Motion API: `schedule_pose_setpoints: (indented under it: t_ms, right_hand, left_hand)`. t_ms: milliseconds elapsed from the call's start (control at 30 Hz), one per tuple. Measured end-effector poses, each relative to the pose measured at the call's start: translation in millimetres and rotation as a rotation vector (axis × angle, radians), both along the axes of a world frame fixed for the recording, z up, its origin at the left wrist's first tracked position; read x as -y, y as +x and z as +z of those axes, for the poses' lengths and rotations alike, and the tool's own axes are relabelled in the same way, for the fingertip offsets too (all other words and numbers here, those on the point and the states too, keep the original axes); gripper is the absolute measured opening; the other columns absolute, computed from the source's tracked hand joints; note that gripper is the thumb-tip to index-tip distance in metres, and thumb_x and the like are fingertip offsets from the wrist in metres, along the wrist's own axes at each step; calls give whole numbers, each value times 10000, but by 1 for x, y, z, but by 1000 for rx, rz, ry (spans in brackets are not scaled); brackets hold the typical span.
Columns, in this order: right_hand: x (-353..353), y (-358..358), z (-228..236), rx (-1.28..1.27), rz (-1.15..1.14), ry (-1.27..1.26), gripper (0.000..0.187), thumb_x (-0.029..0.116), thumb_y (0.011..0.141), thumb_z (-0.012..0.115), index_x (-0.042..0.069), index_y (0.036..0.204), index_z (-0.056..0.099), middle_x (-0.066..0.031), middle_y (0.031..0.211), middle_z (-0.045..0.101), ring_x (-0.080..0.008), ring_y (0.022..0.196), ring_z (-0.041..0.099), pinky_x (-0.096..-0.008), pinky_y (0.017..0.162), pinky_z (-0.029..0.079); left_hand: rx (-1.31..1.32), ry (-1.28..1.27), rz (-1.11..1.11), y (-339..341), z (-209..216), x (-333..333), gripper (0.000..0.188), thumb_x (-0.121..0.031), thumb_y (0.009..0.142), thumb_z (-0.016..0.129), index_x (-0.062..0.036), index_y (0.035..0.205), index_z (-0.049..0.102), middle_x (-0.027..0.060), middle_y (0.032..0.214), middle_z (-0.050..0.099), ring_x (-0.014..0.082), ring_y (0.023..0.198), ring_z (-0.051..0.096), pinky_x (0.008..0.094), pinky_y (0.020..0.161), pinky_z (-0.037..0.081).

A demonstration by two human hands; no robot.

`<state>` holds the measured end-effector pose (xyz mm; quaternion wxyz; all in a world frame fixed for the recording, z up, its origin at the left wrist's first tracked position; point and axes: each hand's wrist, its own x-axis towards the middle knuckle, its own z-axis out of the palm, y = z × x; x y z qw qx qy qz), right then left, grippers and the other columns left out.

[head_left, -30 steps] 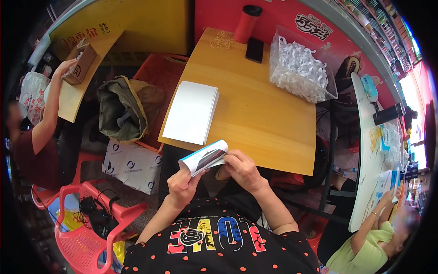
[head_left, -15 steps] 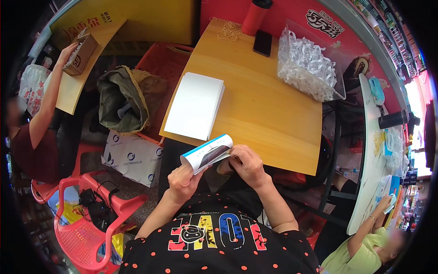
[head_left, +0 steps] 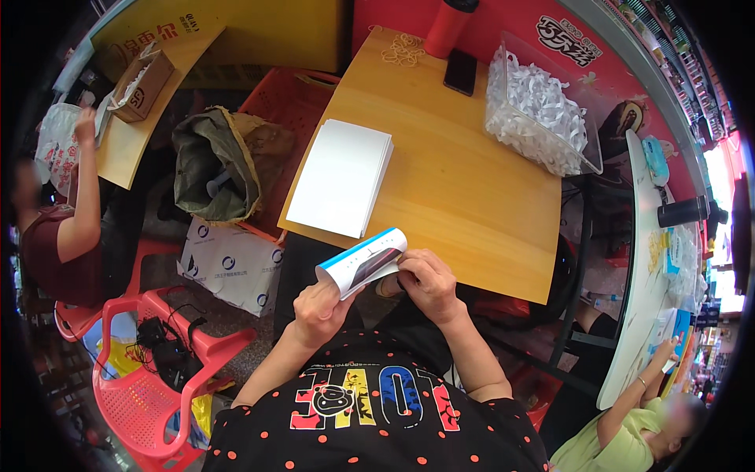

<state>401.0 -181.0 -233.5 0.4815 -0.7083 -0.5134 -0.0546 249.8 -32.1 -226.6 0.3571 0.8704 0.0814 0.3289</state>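
Note:
A curled printed sheet of paper [head_left: 363, 263], white with a blue edge and a dark picture, is held between my hands just off the table's front edge. My left hand [head_left: 318, 313] is closed on its lower left end. At its right end, my right hand [head_left: 429, 285] pinches the paper's edge with thumb and fingers; the fingertips are partly hidden. Beyond them, a stack of white sheets [head_left: 340, 177] lies at the left front of the wooden table [head_left: 464, 204].
A clear bin of white paper strips [head_left: 543, 118], a black phone [head_left: 460, 72], a red tumbler [head_left: 451, 27] and rubber bands [head_left: 403, 50] are at the back. An open sack [head_left: 216, 169] and red chair [head_left: 149, 385] stand left. Co-workers sit at both sides.
My hands keep nearly the same hold on the curled sheet, with the view shifted slightly. The left co-worker's hand has come away from the cardboard box.

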Motion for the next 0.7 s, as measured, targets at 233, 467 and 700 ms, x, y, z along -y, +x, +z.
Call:
schedule_pose_setpoints:
  t_ms: [233,467,700]
  right_hand:
    - [-1,-6,1,-39,-55,-42,288,-134,642,656,40,846,551,-103,834,606,-252,732,618,-316,623,502]
    - [3,-8,-3,-307,-67,-108,249,-115,679,663,42,843,561,-62,766,557,-153,650,568,-255,546,440]
    - [16,19,12,-979,1,-146,104,67,840,671,-16,898,649,-8,809,602,-59,735,570,-219,658,456]
  left_hand:
    - [5,43,-2,-3,0,1,247,-7,727,748,27,958,670,172,870,688,288,714,691,304,606,534]
    - [27,122,-12,-6,-3,-1,261,-11,690,766,7,934,674,165,841,683,280,662,675,301,570,513]
    - [33,153,-57,-8,2,-7,246,-20,679,767,-8,909,682,144,800,678,260,620,651,301,556,494]
